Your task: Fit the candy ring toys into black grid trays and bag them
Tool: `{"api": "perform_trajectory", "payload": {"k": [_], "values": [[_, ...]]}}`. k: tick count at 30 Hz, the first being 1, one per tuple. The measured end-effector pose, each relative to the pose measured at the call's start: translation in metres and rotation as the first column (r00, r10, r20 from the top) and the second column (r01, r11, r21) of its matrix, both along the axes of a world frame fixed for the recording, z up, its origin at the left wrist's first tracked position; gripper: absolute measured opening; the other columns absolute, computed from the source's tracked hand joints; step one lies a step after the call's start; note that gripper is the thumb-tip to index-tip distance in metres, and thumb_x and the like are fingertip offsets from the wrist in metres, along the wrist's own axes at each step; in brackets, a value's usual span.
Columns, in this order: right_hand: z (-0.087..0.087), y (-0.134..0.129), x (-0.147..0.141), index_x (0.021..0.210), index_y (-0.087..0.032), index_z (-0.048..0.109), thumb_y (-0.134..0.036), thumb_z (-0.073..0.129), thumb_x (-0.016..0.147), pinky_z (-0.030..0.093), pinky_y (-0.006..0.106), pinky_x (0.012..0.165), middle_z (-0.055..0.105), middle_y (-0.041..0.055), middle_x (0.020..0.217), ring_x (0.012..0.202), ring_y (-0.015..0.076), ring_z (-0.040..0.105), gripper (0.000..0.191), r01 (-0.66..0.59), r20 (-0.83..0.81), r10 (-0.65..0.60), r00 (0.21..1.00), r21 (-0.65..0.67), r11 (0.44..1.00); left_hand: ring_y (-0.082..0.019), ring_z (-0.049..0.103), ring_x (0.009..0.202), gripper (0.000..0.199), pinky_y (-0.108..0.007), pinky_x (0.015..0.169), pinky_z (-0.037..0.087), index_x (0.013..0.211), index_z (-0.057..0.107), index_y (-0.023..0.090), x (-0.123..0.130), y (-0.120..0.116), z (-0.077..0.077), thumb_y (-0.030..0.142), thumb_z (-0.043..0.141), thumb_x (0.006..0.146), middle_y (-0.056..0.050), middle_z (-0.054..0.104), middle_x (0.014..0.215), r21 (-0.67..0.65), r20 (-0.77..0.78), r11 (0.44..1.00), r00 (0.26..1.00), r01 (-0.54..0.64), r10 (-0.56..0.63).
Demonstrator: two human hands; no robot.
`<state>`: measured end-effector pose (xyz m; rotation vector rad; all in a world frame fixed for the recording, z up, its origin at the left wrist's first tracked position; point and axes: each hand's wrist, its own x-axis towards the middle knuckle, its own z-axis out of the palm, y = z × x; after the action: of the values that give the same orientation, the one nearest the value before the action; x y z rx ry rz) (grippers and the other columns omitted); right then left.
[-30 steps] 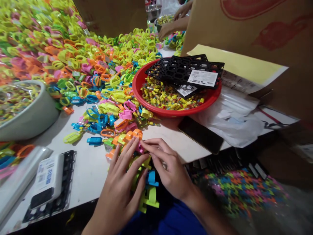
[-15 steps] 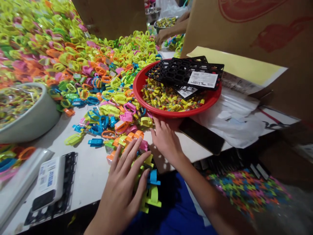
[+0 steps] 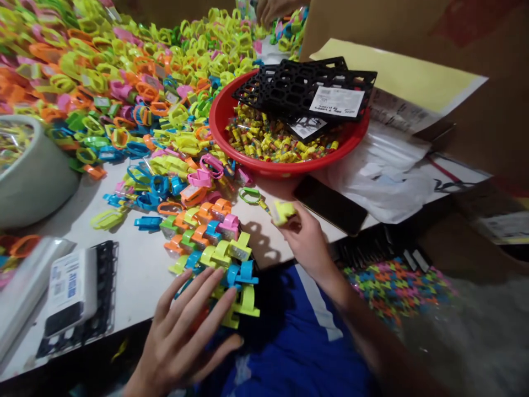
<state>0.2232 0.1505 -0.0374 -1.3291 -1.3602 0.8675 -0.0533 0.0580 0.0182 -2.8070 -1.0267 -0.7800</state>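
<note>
My right hand (image 3: pixel 308 237) pinches a yellow toy watch (image 3: pixel 281 212) between thumb and fingers, just in front of the red basin (image 3: pixel 285 172). Under my left hand (image 3: pixel 185 325), which is spread out with its fingers apart, lie neat rows of toy watches (image 3: pixel 206 234) in orange, green, blue, pink and yellow. The left fingertips rest on or just above the nearest rows, so part of them is hidden. A green toy watch (image 3: pixel 250 195) lies on the table between the basin and my right hand. Loose toy watches (image 3: pixel 165 182) spread beyond the rows.
Small yellow wrapped pieces (image 3: pixel 264 140) and black lattice trays (image 3: pixel 306 91) fill the basin. A phone (image 3: pixel 329 205) lies right of it. A grey-green bowl (image 3: pixel 37 176) and a white labelled pack (image 3: pixel 70 292) stand left. Another person's hand (image 3: pixel 276 10) shows at the back.
My right hand has drawn back from the basin's front rim and now holds a yellow toy watch. My left hand has slid toward me, uncovering more of the rows. The view has tilted down.
</note>
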Motion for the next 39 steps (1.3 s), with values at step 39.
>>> {"api": "perform_trajectory", "payload": {"k": [39], "values": [[0.015, -0.028, -0.028, 0.119, -0.021, 0.056, -0.002, 0.054, 0.074, 0.057, 0.034, 0.074, 0.074, 0.0089, 0.100, 0.084, 0.0260, 0.072, 0.048, -0.334, 0.649, 0.460, 0.606, -0.316, 0.888, -0.034, 0.054, 0.152, 0.040, -0.047, 0.125, 0.047, 0.133, 0.067, 0.012, 0.039, 0.056, 0.010, 0.019, 0.081, 0.096, -0.023, 0.058, 0.160, -0.081, 0.079, 0.992, 0.991, -0.101, 0.107]]}}
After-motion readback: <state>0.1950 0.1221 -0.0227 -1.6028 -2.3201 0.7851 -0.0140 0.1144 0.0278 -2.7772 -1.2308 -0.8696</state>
